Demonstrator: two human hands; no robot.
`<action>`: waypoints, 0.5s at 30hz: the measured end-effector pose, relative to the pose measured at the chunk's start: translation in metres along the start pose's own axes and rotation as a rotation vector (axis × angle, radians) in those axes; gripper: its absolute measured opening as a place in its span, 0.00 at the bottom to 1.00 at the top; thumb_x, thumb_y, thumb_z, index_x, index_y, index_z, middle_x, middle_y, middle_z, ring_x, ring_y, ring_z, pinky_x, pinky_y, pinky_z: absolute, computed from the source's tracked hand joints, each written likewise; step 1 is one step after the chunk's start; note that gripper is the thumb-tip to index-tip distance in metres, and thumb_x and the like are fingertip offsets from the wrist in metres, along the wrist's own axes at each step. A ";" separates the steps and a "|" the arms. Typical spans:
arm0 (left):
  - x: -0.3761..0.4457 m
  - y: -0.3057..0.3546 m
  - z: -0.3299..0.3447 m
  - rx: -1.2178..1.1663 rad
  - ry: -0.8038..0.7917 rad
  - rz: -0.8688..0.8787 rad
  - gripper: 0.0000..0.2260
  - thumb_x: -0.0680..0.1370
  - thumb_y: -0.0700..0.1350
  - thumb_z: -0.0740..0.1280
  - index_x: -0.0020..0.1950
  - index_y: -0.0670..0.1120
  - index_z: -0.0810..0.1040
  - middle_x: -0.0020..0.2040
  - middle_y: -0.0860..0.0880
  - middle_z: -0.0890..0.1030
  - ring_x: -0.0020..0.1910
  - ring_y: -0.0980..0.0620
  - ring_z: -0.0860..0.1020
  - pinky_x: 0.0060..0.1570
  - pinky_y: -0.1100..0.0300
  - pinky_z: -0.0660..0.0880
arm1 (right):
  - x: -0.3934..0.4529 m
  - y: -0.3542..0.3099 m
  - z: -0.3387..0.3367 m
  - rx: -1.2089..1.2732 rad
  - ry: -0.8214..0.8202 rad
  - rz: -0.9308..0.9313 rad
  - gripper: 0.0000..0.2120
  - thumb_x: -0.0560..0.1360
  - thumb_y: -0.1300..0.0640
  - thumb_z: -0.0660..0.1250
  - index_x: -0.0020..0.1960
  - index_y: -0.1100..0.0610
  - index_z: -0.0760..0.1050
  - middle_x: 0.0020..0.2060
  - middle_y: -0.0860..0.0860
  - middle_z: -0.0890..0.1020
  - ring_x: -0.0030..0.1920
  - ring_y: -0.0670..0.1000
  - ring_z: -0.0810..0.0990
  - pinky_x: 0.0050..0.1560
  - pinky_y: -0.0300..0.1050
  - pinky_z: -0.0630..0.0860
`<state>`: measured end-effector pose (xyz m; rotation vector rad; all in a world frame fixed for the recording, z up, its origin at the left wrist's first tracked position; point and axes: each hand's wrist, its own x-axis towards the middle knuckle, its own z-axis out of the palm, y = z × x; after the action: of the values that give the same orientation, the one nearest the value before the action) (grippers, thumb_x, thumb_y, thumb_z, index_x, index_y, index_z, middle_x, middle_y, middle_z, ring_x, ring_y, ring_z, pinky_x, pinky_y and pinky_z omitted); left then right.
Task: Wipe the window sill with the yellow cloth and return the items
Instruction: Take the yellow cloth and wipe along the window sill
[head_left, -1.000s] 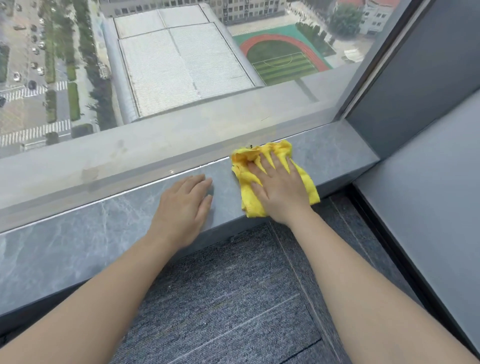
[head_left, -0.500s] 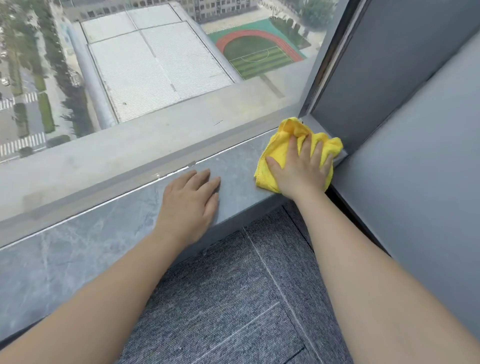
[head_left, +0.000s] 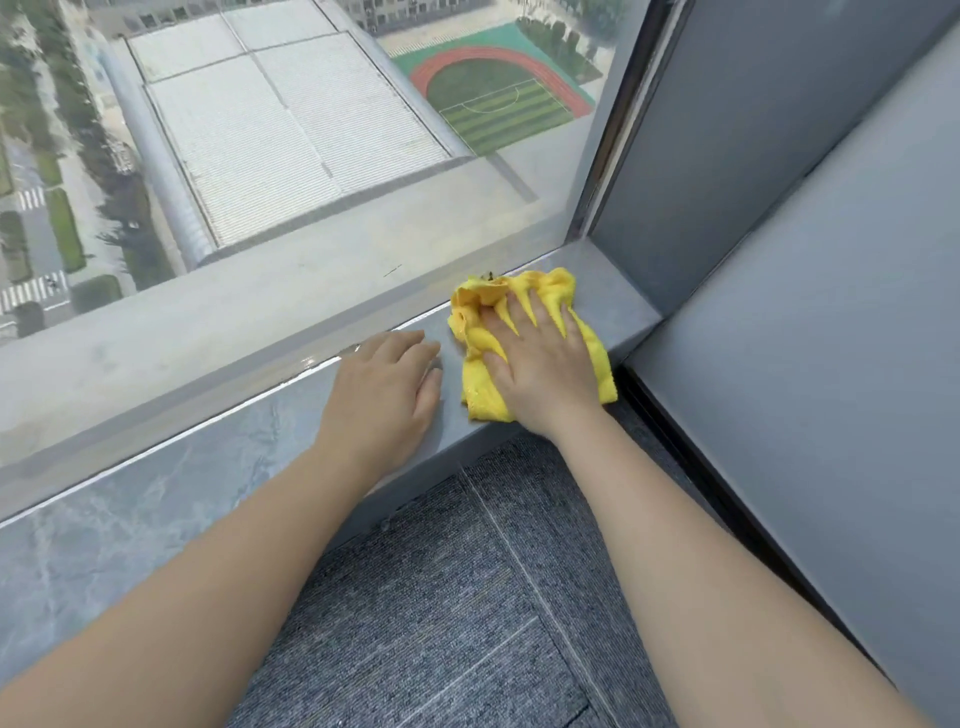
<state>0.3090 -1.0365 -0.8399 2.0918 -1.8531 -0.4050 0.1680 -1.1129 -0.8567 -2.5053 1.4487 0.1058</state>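
The yellow cloth (head_left: 480, 400) lies crumpled on the grey marbled window sill (head_left: 156, 499), near its right end. My right hand (head_left: 540, 364) presses flat on the cloth with fingers spread, covering its middle. My left hand (head_left: 387, 395) rests palm down on the bare sill just left of the cloth, holding nothing. A small gap separates the two hands.
The window glass (head_left: 311, 156) rises behind the sill, with a city view far below. A grey wall panel (head_left: 810, 364) closes off the sill's right end. Grey carpet tiles (head_left: 441, 597) cover the floor below my arms.
My right hand slid the cloth to the sill's right corner, then back left a little toward my left hand. The left hand stayed planted on the sill.
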 end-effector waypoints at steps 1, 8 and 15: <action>0.002 0.003 0.001 -0.006 -0.030 -0.006 0.22 0.73 0.49 0.51 0.52 0.38 0.78 0.53 0.37 0.82 0.52 0.36 0.79 0.56 0.43 0.73 | -0.004 0.006 0.000 0.002 0.001 0.008 0.24 0.80 0.47 0.47 0.75 0.48 0.50 0.77 0.50 0.50 0.77 0.52 0.44 0.75 0.53 0.41; 0.010 0.009 0.005 0.052 -0.092 0.053 0.28 0.72 0.53 0.45 0.55 0.40 0.77 0.59 0.38 0.80 0.58 0.37 0.76 0.61 0.46 0.70 | 0.009 0.038 -0.008 0.039 0.027 0.292 0.26 0.80 0.46 0.46 0.76 0.51 0.47 0.77 0.52 0.49 0.77 0.54 0.43 0.75 0.54 0.41; 0.013 0.000 -0.001 0.094 -0.216 0.056 0.37 0.66 0.59 0.35 0.69 0.49 0.65 0.73 0.49 0.65 0.72 0.50 0.62 0.68 0.63 0.52 | 0.040 0.038 -0.012 0.079 0.046 0.358 0.26 0.80 0.46 0.46 0.76 0.52 0.49 0.77 0.53 0.48 0.77 0.54 0.43 0.75 0.54 0.43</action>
<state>0.3104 -1.0494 -0.8392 2.1235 -2.0846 -0.5599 0.1551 -1.1679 -0.8588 -2.1770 1.8674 0.0527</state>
